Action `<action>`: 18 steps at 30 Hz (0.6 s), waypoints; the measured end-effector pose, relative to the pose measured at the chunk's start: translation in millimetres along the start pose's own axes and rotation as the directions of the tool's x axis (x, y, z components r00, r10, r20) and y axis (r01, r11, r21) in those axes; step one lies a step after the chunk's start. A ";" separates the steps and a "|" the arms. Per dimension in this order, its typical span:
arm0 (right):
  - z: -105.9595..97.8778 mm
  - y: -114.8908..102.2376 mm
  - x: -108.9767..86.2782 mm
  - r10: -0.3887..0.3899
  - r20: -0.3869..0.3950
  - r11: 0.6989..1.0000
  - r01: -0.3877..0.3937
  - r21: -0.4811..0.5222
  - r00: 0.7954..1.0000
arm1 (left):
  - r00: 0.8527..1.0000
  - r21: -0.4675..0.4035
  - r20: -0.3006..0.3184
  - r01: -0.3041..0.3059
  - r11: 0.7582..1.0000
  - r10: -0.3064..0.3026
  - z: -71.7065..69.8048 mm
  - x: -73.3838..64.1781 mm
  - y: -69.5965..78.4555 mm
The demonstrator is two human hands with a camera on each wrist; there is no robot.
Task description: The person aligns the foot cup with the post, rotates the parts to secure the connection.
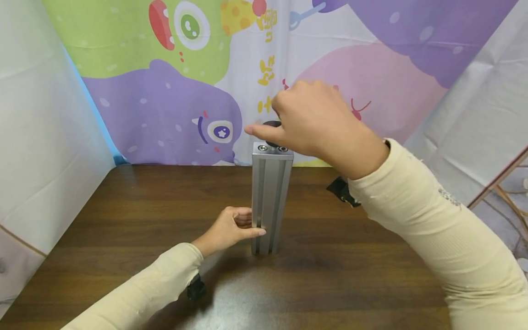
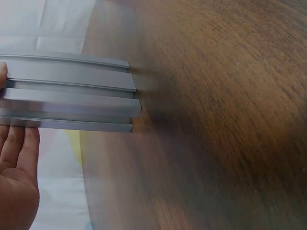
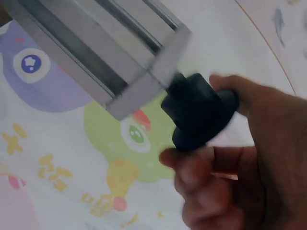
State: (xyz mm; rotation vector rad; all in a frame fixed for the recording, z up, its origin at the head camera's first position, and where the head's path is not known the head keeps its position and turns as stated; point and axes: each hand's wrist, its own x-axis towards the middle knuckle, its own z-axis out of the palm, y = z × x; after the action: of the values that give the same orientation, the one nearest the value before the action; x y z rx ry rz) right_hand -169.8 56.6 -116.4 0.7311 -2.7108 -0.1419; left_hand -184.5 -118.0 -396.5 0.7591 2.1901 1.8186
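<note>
A silver aluminium extrusion profile (image 1: 270,197) stands upright, with long grooves down its sides and its lower end at the tabletop. My left hand (image 1: 227,231) grips it low down, thumb across the near face and fingers on the far side. At the top end plate, which carries two screws (image 1: 262,148), a black levelling foot (image 3: 199,112) with a round flange sticks out. My right hand (image 1: 313,119) holds that flange between thumb and curled fingers. From the head view the right hand hides most of the foot.
The brown wood-grain table (image 1: 350,284) runs back to a cartoon-printed curtain (image 1: 165,110). White sheets (image 1: 37,137) hang at both sides. A small black device (image 1: 196,288) sits below the left wrist, another (image 1: 344,191) by the right.
</note>
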 end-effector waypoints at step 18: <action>-10.2 1.2 -6.6 0.056 0.094 0.997 -0.061 0.053 0.994 | 1.000 -0.002 -0.004 0.000 1.000 0.000 0.6 0.7 0.4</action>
State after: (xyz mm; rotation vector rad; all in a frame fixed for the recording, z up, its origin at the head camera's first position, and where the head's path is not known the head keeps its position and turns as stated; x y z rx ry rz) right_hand -161.5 60.9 -108.5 0.6757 -2.8312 -0.0885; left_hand -184.8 -117.1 -396.1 0.7551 2.1902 1.8235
